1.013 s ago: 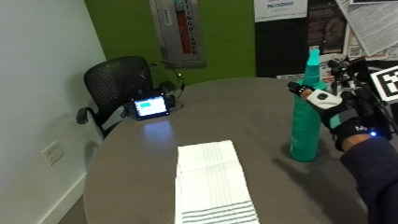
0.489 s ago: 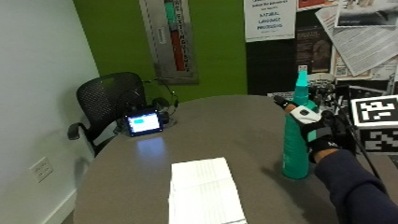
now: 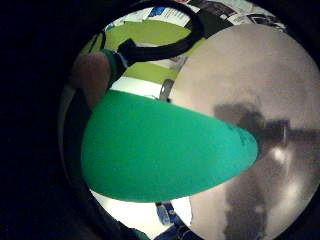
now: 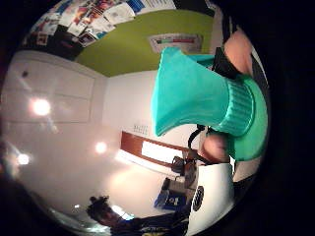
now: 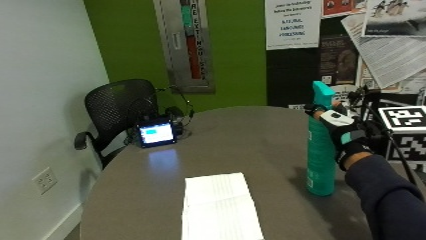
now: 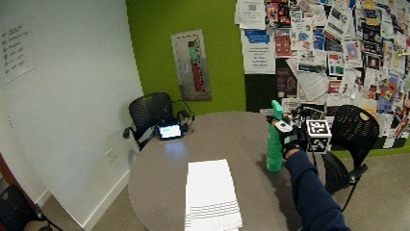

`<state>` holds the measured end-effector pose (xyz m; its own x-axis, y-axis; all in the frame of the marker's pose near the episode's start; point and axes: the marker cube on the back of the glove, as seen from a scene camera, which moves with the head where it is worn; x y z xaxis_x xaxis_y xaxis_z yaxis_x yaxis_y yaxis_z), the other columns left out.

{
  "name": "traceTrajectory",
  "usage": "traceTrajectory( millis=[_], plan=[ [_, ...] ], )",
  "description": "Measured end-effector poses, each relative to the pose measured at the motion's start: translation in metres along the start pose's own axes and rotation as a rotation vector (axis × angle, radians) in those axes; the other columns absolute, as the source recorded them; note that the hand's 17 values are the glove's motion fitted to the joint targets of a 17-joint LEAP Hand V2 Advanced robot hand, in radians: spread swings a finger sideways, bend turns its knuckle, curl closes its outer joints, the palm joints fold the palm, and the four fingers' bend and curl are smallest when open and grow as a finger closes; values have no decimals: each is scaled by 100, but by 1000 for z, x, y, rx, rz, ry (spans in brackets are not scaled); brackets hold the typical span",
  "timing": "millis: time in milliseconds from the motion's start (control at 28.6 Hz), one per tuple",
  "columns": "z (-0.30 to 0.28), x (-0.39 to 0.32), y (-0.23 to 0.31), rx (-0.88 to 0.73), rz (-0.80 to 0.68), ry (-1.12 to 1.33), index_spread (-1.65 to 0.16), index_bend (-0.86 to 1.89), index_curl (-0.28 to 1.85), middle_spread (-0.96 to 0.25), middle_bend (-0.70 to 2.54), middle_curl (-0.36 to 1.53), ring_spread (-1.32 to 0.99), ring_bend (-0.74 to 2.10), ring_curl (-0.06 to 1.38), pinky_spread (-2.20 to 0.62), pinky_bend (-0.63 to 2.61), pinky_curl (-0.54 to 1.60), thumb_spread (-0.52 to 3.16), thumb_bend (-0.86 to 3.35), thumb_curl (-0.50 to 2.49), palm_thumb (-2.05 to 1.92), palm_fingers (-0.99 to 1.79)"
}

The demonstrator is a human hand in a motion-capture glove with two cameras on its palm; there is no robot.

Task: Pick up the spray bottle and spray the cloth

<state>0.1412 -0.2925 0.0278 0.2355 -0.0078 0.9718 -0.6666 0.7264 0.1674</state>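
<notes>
Since the earlier frames: nothing on the surface has shifted. Tall teal plastic spray bottle (image 5: 320,145) stands upright in the same spot, hand on it as before; the whole outside picture shifted, so that's camera motion, not the scene.

Gloved right hand (image 5: 347,136) is wrapped around the bottle's upper part, just under the spray head, fingers curled round the neck. Thumb-side palm view shows the teal trigger head (image 4: 197,96) and ribbed collar right against the palm, bare fingertips (image 4: 216,147) on either side of it. Little-finger-side view is mostly filled by the bottle body (image 3: 165,147), with the grey tabletop beyond it.

Bottle base looks to be on the round grey surface (image 5: 253,145), near its right edge; can't tell whether it is just clear of it.

White folded cloth with grey stripes at one end (image 5: 219,205) lies flat on the surface, toward the near edge, left of the bottle and apart from it. Stripes show clearly in the wide view (image 6: 211,195).

Small device with a lit blue screen (image 5: 157,135) sits at the far left edge of the surface, in front of a black mesh office chair (image 5: 123,112). Second black mesh chair (image 6: 355,127) stands behind the hand in the wide view.
</notes>
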Motion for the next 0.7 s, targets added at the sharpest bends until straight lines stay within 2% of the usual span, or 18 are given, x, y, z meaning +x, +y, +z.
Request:
traceTrajectory(
  millis=[175, 349, 489, 699],
  plan=[
    [3, 13, -2, -20, 11, 15, -32, 29, 38, -19, 37, 36, -26, 43, 34, 10, 15, 23, 78, -3, 51, 98, 103],
    [0, 39, 0, 101, -148, -19, -32, 16, 38, -19, 31, 37, -26, 45, 37, -8, 35, 30, 73, -3, 53, 98, 119],
    [-3, 52, 9, 201, -217, 0, -31, 12, 37, -20, 33, 39, -27, 48, 39, -17, 45, 34, 67, -4, 55, 97, 126],
    [0, 57, 18, 221, -277, 46, -31, 14, 37, -20, 34, 42, -26, 51, 41, -24, 53, 38, 61, -4, 57, 96, 129]
  ],
)
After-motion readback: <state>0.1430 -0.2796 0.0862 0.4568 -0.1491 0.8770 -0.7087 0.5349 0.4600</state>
